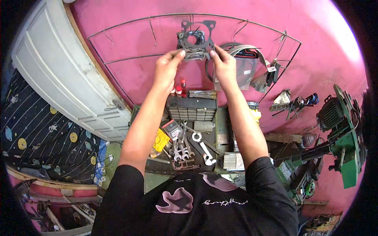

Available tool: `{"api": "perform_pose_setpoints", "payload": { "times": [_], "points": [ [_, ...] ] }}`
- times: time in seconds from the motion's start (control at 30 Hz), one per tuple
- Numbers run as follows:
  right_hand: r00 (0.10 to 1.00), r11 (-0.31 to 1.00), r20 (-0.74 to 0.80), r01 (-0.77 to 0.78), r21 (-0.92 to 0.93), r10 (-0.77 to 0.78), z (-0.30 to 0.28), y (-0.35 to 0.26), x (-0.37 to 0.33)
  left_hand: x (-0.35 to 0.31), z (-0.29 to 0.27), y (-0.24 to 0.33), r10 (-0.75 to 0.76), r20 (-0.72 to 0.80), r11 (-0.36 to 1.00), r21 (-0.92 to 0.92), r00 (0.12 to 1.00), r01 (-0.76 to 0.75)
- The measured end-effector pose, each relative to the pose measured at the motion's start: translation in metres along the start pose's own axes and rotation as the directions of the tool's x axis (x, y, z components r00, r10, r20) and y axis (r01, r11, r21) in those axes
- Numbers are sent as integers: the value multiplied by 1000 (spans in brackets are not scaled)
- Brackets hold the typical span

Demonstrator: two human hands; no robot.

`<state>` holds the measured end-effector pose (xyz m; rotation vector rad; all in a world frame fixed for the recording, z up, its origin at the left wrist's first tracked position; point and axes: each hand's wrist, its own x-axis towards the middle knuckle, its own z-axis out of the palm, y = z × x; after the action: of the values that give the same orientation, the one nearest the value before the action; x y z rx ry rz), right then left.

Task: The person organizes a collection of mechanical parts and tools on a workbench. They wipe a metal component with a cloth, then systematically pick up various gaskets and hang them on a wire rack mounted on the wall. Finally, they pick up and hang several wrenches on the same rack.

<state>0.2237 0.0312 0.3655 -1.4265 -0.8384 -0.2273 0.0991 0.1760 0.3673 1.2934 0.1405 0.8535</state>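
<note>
Both my arms are stretched up to the pink wall. Between my hands is a thin dark grey gasket [214,42] with a large round opening and lobed corners with bolt holes. My left hand [168,67] pinches its lower left edge between thumb and fingers. On the lower right edge, my right hand [224,67] pinches it the same way. Behind the gasket, partly hidden by it, a bunch of similar gaskets [193,56] shows in front of the wire rack [134,19]. I cannot tell how that bunch is held up.
Hooks and a clear bag [236,74] with belts hang on the rack. Below, the workbench holds a black drawer cabinet [191,108], red-capped bottles [179,91], several wrenches [204,149] and a yellow packet [160,140]. A white door [59,59] stands left; a green drill press [346,145] stands right.
</note>
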Motion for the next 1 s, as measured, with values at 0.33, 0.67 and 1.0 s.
{"api": "perform_pose_setpoints", "payload": {
  "times": [0.33,0.67,1.0],
  "points": [
    [989,960,-57,-148,-237,138,24,54,23,51,-16,-62,-42,-103,976,208,994,63],
    [995,943,-72,35,-331,-62,28,103,-110,-47,-72,-101,-40,3,860,510,999,33],
    [400,854,892,368,-369,213,8,145,-408,-340,-203,-257,-421,69,473,867,905,154]
  ]
}}
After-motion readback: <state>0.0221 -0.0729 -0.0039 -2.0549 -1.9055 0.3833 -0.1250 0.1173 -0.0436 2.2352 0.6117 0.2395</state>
